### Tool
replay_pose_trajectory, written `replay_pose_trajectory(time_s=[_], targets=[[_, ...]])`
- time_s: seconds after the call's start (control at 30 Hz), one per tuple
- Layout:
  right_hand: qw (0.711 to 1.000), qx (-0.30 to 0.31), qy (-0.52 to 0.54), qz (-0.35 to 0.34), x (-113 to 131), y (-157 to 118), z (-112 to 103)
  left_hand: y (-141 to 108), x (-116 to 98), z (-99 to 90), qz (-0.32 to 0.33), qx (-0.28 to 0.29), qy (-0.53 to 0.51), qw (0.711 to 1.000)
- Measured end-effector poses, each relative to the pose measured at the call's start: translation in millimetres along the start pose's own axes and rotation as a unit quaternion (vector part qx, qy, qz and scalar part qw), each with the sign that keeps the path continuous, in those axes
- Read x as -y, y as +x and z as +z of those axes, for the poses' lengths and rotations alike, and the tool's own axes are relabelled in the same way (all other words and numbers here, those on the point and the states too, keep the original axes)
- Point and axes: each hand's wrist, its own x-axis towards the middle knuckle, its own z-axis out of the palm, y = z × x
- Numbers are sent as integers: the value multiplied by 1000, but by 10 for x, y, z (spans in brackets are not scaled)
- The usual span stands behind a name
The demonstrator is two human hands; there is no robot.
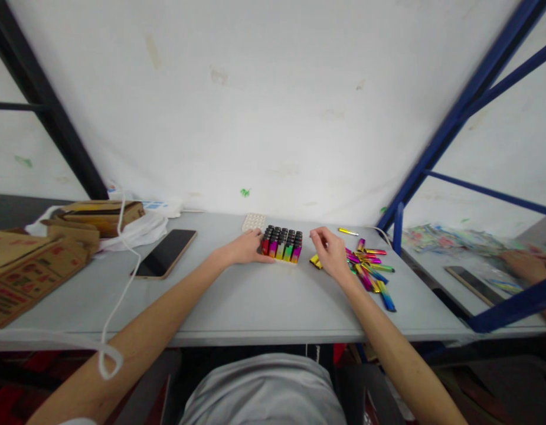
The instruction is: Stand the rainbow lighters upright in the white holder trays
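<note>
Colourful lighters with black tops stand upright in a tight block of rows (281,244) on a pale base. My left hand (247,247) grips the block's left side, its thumb along the lower front. To the right of the block, a small gap away, is my right hand (329,252), thumb and forefinger brought together in a pinch. Whatever may be between those fingertips is too small to make out. A yellow lighter (316,261) lies by this hand, partly covered by it. Beyond it spreads a loose pile of shiny multicoloured lighters (369,268).
Behind the block lies a white tray with holes (254,221). A yellow pen-like stick (347,231) rests near the wall. On the left are a phone (167,254), a cardboard box (33,265) and a white cable (122,289). Blue frame bars (450,127) rise right; another person's hands (527,265) show beyond.
</note>
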Motion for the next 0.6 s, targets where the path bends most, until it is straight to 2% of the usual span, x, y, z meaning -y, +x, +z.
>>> replay_pose_trajectory(time_s=[0.13, 0.23, 0.33, 0.43, 0.6], targets=[[994, -90, -50, 46, -78, 150, -267, -1, -5, 1, -9, 0, -8, 1000], [987, -126, -67, 67, -179, 274, -468, 0, -12, 1, -7, 1, -13, 1000], [986, -127, -79, 72, -352, 358, -576, -1, -21, -9, -8, 1, -19, 1000], [984, -115, -103, 91, -595, 375, -568, -10, -32, -35, -5, -5, -31, 1000], [984, -37, -136, 110, -926, 315, -506, -14, -51, -84, -7, -18, -65, 998]])
